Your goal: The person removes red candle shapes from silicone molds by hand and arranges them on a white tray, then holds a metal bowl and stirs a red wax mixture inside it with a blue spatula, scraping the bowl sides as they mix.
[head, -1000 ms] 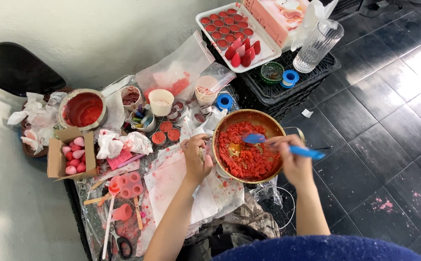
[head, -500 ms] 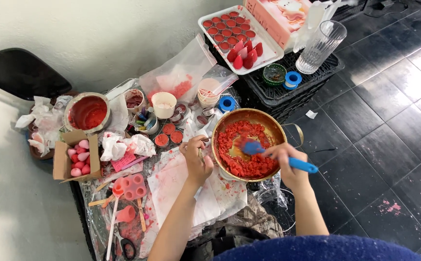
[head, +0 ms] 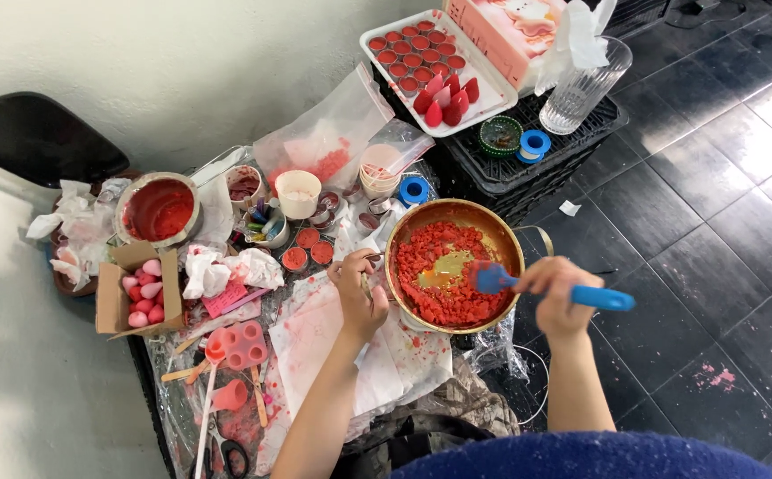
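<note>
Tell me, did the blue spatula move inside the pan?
Yes. The blue spatula head slid from the pan's far edge toward its right rim, over the red crumbly mix.

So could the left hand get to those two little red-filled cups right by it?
Probably yes. The left hand rests at the bowl rim, and the two red-filled cups sit just beyond its fingers with only stained paper between, nothing standing in the way.
</note>
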